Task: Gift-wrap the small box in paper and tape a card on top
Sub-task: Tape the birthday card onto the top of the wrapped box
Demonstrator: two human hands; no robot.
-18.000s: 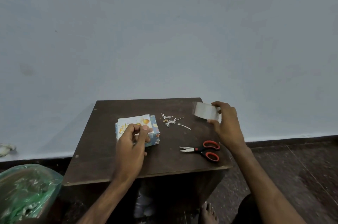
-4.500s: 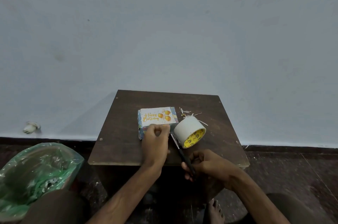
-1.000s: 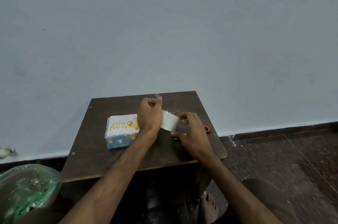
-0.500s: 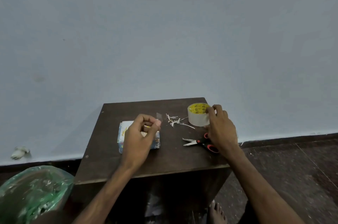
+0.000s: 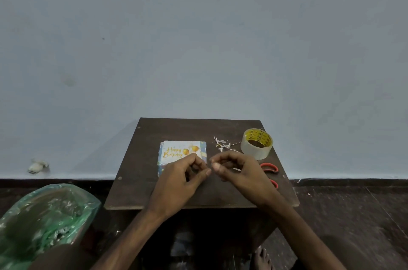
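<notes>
The small wrapped box (image 5: 160,168) sits on the dark wooden table (image 5: 132,172), its blue patterned paper showing at the left side. A white "Happy Birthday" card (image 5: 180,151) with gold balloons lies on top of it. My left hand (image 5: 181,181) and my right hand (image 5: 242,176) meet fingertip to fingertip just right of the box's near corner. They pinch a small clear piece of tape that is barely visible between them. The left hand covers the box's near right corner.
A roll of clear tape (image 5: 257,144) with a yellow core stands at the table's far right. Red-handled scissors (image 5: 269,168) lie partly under my right hand. Paper scraps (image 5: 223,145) lie beside the roll. A bin lined with a green bag (image 5: 44,212) stands at the lower left.
My right hand has left the tape roll and come in to meet my left hand. The left hand has moved off the box top, so the card shows.
</notes>
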